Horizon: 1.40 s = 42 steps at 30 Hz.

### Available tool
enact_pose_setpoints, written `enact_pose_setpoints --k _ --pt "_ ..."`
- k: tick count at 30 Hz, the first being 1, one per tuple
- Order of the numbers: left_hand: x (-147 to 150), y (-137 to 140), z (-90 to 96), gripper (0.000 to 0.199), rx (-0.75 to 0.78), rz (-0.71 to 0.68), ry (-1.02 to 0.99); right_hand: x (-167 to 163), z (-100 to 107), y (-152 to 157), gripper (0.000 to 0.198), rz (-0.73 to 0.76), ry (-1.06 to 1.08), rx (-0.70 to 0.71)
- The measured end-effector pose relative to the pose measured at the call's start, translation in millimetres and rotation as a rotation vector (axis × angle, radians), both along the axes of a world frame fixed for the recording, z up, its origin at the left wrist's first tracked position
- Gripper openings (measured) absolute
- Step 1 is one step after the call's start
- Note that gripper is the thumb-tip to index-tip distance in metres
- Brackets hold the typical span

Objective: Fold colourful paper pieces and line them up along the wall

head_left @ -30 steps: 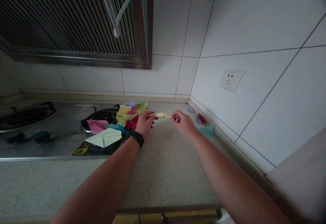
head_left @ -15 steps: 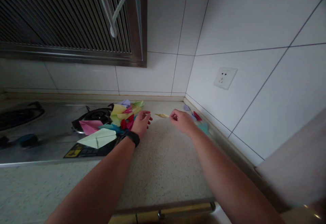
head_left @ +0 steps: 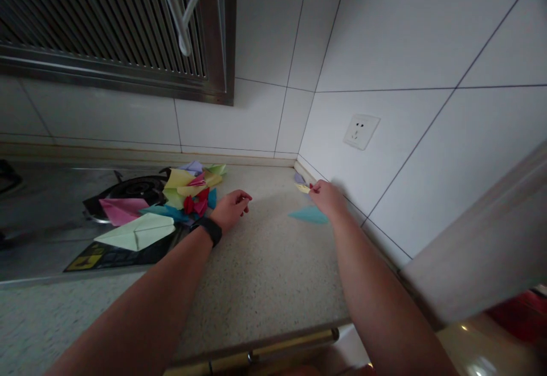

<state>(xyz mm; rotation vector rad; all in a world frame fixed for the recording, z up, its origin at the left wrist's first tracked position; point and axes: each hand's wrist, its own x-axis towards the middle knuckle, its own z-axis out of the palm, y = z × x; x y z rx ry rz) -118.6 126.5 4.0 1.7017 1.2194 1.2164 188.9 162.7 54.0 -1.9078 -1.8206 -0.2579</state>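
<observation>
Speckled pale countertop (head_left: 265,273) beneath you, and your right hand (head_left: 328,196) pinches the slim yellow folded-paper piece (head_left: 302,188), its long axis jutting leftward from that grip, your left hand (head_left: 231,208), loosely curled, seemingly empty, farther off.

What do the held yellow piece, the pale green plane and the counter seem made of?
Held yellow piece: likely matte paper, thin and pointed, but too small to be sure. Pale green plane: probably matte paper, by its crisp creases. Counter: stone or stone-like composite, low sheen, by its speckled grain.
</observation>
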Motion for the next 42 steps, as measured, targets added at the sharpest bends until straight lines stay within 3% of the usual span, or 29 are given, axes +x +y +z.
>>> enact_pose_setpoints --k 11,19,27,36,42 --pt "2.2 -3.9 1.8 0.018 0.004 -0.049 0.039 -1.5 -3.2 1.1 0.025 -0.102 -0.279 -0.17" --pt "1.3 -3.7 -0.2 0.019 0.017 -0.05 0.084 2.5 -3.6 3.6 0.022 -0.038 -0.185 -0.167" --pt "1.2 -3.8 -0.8 0.022 0.017 -0.05 0.114 12.6 6.2 -6.0 0.016 0.218 -0.129 -0.193" --pt "-0.1 -4.3 0.3 0.027 -0.005 -0.081 0.177 1.9 9.3 -11.5 0.029 0.16 -0.223 -0.477" --pt "-0.1 -5.5 2.3 0.027 -0.002 -0.09 0.215 -2.0 8.5 -11.1 0.035 0.127 -0.25 -0.484"
